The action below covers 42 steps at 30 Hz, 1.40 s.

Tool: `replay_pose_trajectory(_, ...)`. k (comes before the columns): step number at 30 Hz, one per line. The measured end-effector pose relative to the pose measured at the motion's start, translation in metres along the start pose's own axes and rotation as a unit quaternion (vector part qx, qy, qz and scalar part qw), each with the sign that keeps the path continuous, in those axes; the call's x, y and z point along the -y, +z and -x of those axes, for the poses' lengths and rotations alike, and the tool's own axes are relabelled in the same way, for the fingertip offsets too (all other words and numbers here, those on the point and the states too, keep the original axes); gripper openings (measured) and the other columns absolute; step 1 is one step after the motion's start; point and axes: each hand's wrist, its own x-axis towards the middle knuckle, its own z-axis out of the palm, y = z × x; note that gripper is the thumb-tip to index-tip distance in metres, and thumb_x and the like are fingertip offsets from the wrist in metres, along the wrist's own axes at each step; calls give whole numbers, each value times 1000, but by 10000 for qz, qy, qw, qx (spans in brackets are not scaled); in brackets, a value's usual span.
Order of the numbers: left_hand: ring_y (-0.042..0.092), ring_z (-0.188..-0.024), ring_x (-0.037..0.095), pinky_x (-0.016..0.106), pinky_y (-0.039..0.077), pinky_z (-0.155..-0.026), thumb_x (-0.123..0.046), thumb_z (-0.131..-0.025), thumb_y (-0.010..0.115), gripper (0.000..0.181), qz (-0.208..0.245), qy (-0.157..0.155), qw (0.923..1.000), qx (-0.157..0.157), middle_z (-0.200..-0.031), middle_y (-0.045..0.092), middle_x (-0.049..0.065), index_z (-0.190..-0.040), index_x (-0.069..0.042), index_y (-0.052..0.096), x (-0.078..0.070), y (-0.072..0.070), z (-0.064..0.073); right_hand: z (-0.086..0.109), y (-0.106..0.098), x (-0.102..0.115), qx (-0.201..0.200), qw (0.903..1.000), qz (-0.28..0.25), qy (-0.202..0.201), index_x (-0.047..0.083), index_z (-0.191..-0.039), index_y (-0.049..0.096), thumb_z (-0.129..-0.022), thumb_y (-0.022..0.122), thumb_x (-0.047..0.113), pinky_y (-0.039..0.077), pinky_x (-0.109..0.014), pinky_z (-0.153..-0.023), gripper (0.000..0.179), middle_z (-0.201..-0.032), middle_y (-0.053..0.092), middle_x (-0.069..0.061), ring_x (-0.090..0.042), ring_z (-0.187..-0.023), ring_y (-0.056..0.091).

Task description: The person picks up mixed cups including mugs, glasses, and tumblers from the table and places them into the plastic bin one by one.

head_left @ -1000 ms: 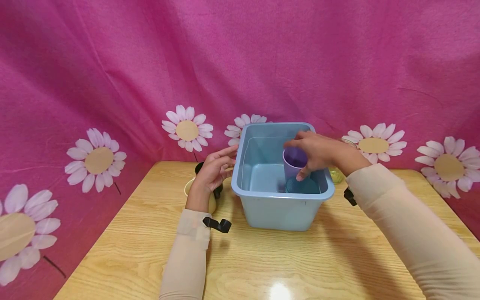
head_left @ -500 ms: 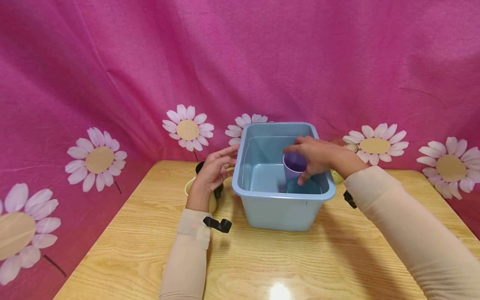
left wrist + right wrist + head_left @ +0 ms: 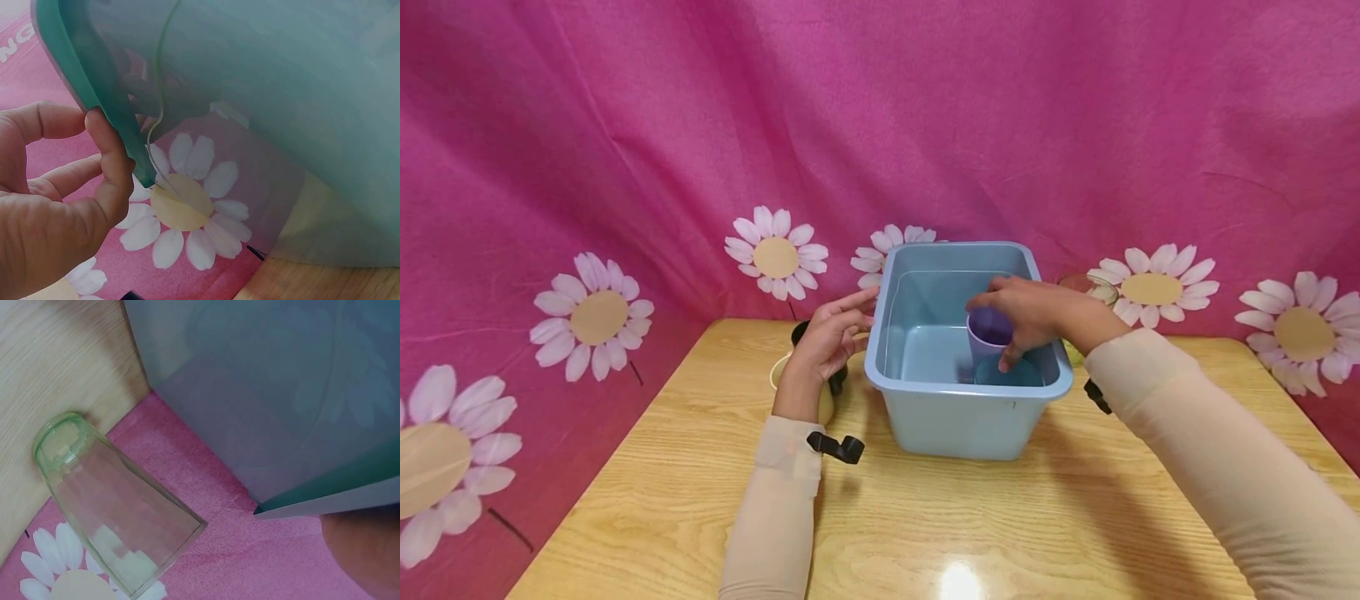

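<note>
A purple cup point(image 3: 990, 333) stands inside the pale blue plastic tub point(image 3: 955, 425), towards its right side. Reaching over the tub's right rim, my right hand point(image 3: 1030, 312) grips the cup, thumb on the near side and fingers across the far side. Beneath the cup lies a teal round item point(image 3: 1011, 372), partly hidden by the hand. My left hand point(image 3: 831, 337) touches the tub's left rim from outside. In the left wrist view its thumb point(image 3: 112, 159) and a finger meet the rim's underside. The right wrist view shows little of the right hand; the cup is hidden there.
Behind the left hand are a cream mug point(image 3: 778, 371), mostly covered, and a black item point(image 3: 799, 333). A green-tinted drinking glass point(image 3: 125, 500) stands just right of the tub. The wooden table point(image 3: 887, 533) meets a pink flowered cloth point(image 3: 820, 125) at the back.
My right hand and the purple cup have sunk slightly lower into the tub, more of the glass rim now showing behind the wrist. The left hand stays at the rim.
</note>
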Motion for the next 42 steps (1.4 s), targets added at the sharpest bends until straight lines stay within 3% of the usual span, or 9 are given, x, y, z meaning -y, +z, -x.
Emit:
replay_pose_trajectory(14,66,-93,16,33,59,-81,6,-95,50,55,-6,6,10000,24,-135,59,16,-149,0,50,-1,1,0,-3,3,-1,146,9998,58,122,21,-144,59,-63,96,48,51,-58,-97,93,-130,56,-14,-34,-119,53)
replay_pose_trajectory(25,67,-94,15,33,58,-82,7,-96,48,53,8,-21,10000,-35,-130,61,13,-148,0,52,1,0,-2,1,0,-1,161,9997,-62,183,17,-146,57,-67,92,52,49,-62,-98,94,-138,53,-19,-40,-126,48)
replay_pose_trajectory(33,67,-91,15,32,59,-80,5,-95,50,53,15,-5,10000,-34,-128,62,11,-148,0,52,0,0,-1,6,-7,1,-42,9997,-183,154,13,-147,55,-74,89,51,54,-58,-92,89,-140,53,-18,-40,-126,46)
replay_pose_trajectory(42,67,-92,15,33,58,-80,5,-95,49,53,-10,-6,10000,-29,-130,61,12,-149,0,51,1,0,-1,10,-11,1,-401,9990,178,6,10,-143,59,-80,84,50,53,-54,-96,79,-133,58,-17,-35,-120,54)
